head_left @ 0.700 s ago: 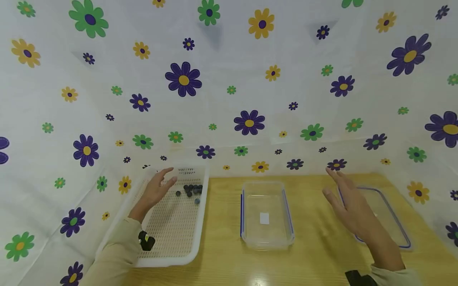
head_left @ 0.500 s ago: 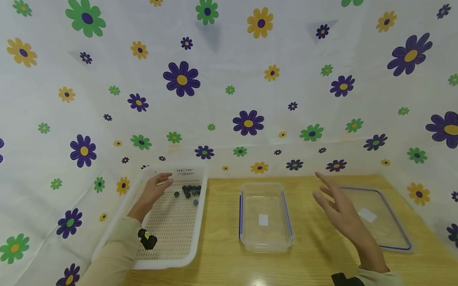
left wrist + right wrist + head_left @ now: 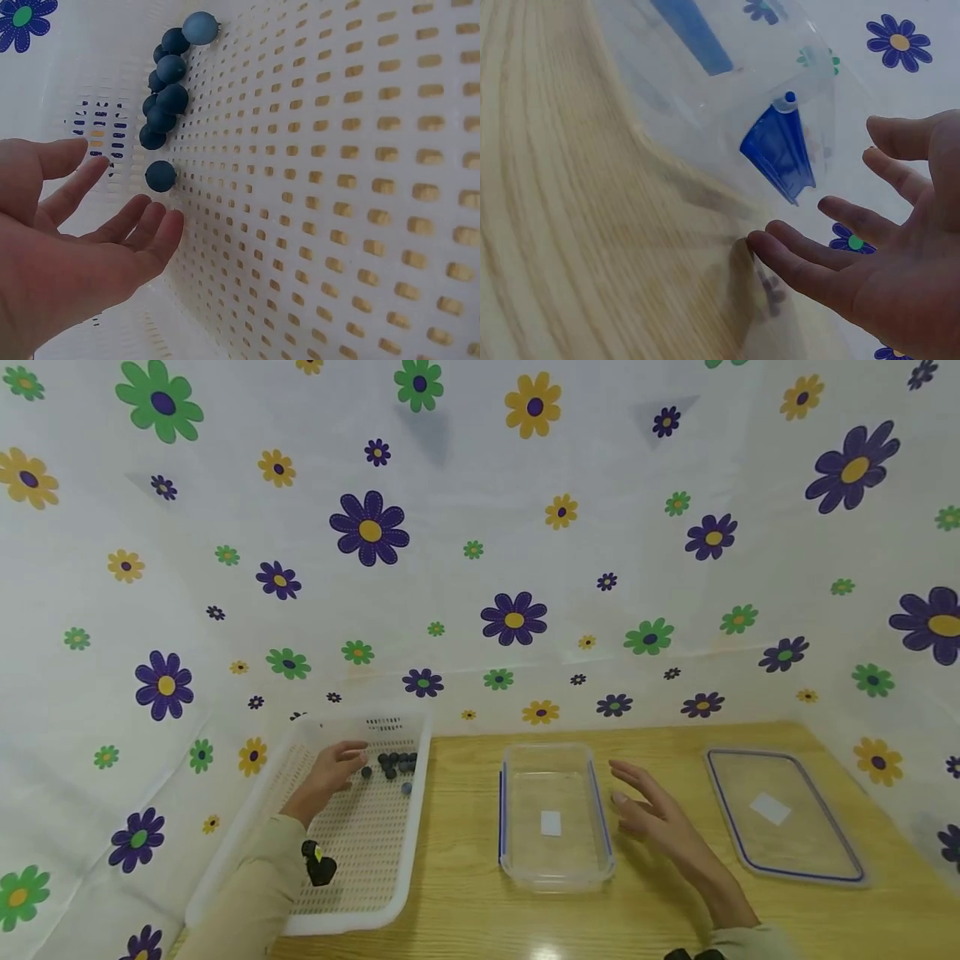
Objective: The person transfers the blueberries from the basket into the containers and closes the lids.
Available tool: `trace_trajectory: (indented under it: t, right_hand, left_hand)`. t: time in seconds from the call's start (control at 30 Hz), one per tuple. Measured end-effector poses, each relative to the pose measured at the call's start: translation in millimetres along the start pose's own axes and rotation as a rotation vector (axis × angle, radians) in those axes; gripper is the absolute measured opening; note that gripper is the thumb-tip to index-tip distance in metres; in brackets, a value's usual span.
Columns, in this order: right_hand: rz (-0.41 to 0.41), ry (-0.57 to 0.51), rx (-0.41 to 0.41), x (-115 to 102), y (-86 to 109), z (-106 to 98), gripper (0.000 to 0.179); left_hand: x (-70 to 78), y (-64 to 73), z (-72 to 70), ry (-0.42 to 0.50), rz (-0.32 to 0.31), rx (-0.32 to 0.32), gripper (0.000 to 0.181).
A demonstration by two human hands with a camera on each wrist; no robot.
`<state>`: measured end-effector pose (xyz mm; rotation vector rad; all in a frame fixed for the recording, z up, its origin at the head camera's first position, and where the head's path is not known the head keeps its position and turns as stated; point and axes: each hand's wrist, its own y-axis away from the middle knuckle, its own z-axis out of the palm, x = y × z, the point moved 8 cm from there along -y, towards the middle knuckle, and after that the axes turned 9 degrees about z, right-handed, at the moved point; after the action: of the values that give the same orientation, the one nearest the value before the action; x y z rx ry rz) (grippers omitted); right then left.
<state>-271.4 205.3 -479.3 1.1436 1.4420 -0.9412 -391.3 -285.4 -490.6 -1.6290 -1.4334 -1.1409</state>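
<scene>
My left hand [image 3: 328, 778] is inside the white perforated basket [image 3: 360, 843], fingers loosely bent with nothing held. Just ahead of its fingertips, a single blueberry [image 3: 160, 176] lies apart from a cluster of several dark blueberries [image 3: 166, 94]. A paler blueberry [image 3: 201, 28] sits at the cluster's end. On the other side, my right hand [image 3: 663, 827] hovers beside the right wall of the clear plastic container [image 3: 558, 793], fingers spread and holding nothing. Blue clips [image 3: 780, 154] on the container show beyond those fingers in the right wrist view.
At the right of the wooden table [image 3: 465, 893] lies a clear lid [image 3: 810, 835] with a blue seal and a white label. A flower-printed sheet [image 3: 465, 593] hangs behind and to both sides. The basket stands at the left, a short gap from the container.
My right hand has moved left, from over the lid to beside the container, uncovering the lid. My left hand has lowered into the basket, closer to the blueberries.
</scene>
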Motion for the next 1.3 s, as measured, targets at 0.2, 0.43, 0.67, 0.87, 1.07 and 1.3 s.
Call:
trace_trajectory:
  t: [0.2, 0.43, 0.67, 0.87, 1.07, 1.3]
  right_hand:
    - [0.057, -0.093, -0.06, 12, -2.2, 13, 0.053]
    - [0.024, -0.058, -0.073, 16, -7.5, 23, 0.053]
    - [0.009, -0.075, -0.071, 19, -14.1, 26, 0.055]
    - [0.025, -0.141, -0.089, 22, -13.6, 22, 0.057]
    - [0.087, -0.21, -0.096, 28, -11.2, 22, 0.06]
    - [0.082, -0.206, -0.11, 31, -10.5, 19, 0.059]
  left_hand:
    - [-8.2, -2.9, 3.2, 0.038, -0.027, 0.014, 0.047]
    - [-8.1, -9.7, -2.4, -0.042, -0.001, 0.056, 0.047]
    - [-6.6, -10.5, -11.0, -0.152, 0.001, 0.091, 0.039]
    - [-7.4, -7.7, -8.1, -0.207, -0.006, 0.087, 0.03]
    - [-8.3, -5.0, -5.3, -0.19, -0.018, 0.089, 0.03]
    - [-1.0, -3.5, -1.0, -0.064, -0.02, 0.05, 0.034]
